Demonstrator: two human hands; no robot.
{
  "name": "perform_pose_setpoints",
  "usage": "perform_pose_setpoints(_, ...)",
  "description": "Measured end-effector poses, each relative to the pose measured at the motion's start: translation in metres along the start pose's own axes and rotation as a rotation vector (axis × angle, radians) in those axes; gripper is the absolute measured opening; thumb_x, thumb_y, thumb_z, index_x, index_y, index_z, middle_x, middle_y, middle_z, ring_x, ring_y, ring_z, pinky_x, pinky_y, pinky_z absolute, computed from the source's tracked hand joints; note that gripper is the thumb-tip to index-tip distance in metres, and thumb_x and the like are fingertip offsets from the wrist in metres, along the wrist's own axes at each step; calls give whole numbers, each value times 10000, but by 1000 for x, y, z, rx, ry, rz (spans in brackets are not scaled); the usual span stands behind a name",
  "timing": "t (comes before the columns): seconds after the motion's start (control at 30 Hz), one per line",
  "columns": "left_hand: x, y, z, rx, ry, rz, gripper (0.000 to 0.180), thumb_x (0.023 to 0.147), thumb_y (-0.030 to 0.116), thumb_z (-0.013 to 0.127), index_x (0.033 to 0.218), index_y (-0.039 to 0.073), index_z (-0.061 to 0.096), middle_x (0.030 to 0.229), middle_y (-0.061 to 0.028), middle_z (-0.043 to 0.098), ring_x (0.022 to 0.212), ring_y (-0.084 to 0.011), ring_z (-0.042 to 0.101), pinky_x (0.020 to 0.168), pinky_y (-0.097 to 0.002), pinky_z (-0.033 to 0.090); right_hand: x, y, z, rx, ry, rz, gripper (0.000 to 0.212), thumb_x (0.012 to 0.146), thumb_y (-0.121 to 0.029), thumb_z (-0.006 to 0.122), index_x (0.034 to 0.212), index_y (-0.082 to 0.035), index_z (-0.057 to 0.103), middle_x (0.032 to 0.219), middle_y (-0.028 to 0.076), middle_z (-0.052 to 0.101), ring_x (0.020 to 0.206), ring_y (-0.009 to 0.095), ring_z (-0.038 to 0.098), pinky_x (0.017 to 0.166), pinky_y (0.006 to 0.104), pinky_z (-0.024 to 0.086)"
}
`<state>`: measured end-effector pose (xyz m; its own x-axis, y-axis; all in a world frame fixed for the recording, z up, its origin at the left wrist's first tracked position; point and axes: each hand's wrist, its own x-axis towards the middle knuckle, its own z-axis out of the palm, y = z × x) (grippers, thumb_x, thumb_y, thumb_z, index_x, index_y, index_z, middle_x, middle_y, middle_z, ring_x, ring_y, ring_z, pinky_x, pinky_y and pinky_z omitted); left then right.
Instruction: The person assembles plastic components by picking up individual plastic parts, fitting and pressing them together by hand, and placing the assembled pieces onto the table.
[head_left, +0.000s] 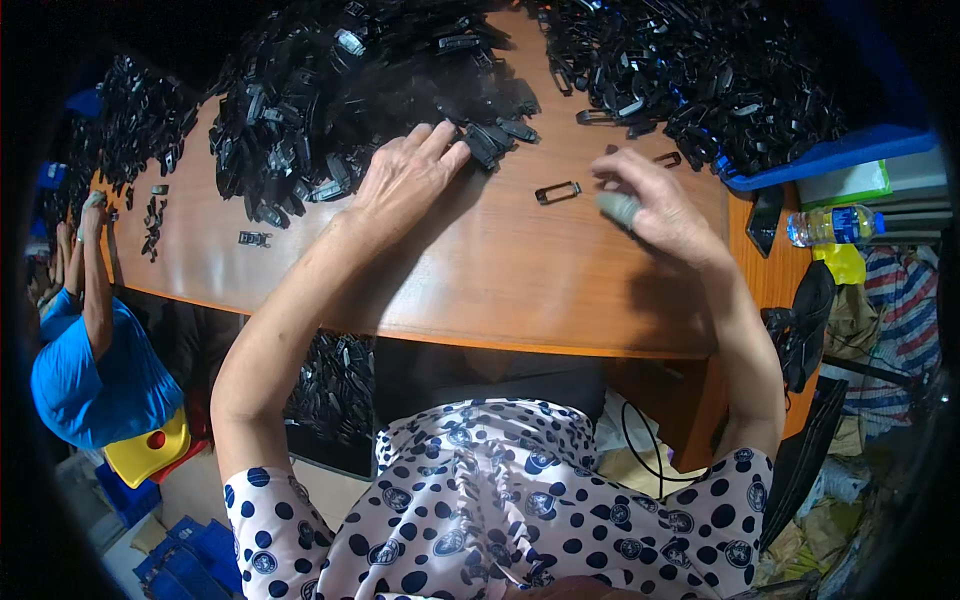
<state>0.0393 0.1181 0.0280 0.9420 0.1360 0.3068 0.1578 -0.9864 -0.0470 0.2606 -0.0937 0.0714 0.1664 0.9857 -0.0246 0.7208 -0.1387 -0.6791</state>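
Near the middle of the desk (560,290), out in the open, there lay our black frame (558,192), a slim rectangular piece with a hollow centre, and we took it as our landmark. Just right of that frame came the right hand (660,205), fingers half curled, thumb apart from them, a pale green cover (618,208) on the thumb; we saw no grip on the frame, though whether something tiny sat behind the fingertips we could not tell. Left of the frame, the left hand (415,170) stretched its fingers to the near edge of a dark heap (270,120), right by a small black piece (487,146); touching, it seemed, but pinching or merely resting, we could not say. Beyond the frame to the right, a second heap (700,70) spread wide!

And how would the frame handle? Light, we judged, fairly stiff, probably smooth enough to skid on that shiny top, its thin bars perhaps easy to bend. The best hold, we reckoned, was a gentle fingertip pinch across the two long sides, clear of the hollow.
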Motion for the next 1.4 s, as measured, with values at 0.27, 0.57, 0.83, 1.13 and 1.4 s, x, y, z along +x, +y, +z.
perform_pose_setpoints(0.27, -17, 1, 4, -303, 53, -73, 198, 785, 47, 589, 980, 57, 554, 847, -104, 581, 858, -292, 612, 687, -410, 509, 21, -18, 41, -524, -104, -242, 350, 829, -16, 550, 1177, -38, 533, 1054, 163, 520, 1014, 346, 524, 834, 436, 449)
perform_pose_setpoints(0.57, -75, 57, 1, -1443, 207, -706, 282, 885, 74, 644, 1140, -12, 560, 986, -51, 646, 894, -116, 610, 803, -262, 505, 12, -44, 54, 772, 119, 391, 332, 826, 51, 549, 1128, -73, 492, 1035, 119, 563, 892, 222, 606, 759, 338, 529)
perform_pose_setpoints(0.83, -90, 86, -6, -1184, 359, -579, 251, 874, 50, 646, 1114, 8, 584, 902, -45, 655, 808, -90, 610, 726, -249, 512, -10, -66, 100, 1472, 76, 123, 334, 850, 14, 587, 1149, -71, 466, 981, 88, 592, 845, 170, 616, 714, 264, 518)
perform_pose_setpoints(1.13, -99, 93, -25, -995, 367, -454, 267, 828, 35, 668, 1091, 25, 624, 886, -89, 652, 785, -180, 645, 700, -274, 512, -22, -81, 112, 1526, -75, 137, 267, 834, 28, 590, 1079, -14, 495, 932, 108, 613, 814, 206, 641, 681, 265, 536)
perform_pose_setpoints(1.4, -102, 100, -36, -973, 369, -336, 282, 801, 40, 681, 1072, 28, 603, 839, -132, 610, 717, -262, 629, 625, -330, 498, -31, -78, 110, 1467, -99, 209, 245, 831, -19, 633, 1035, -32, 497, 884, 98, 622, 700, 159, 629, 527, 207, 477)
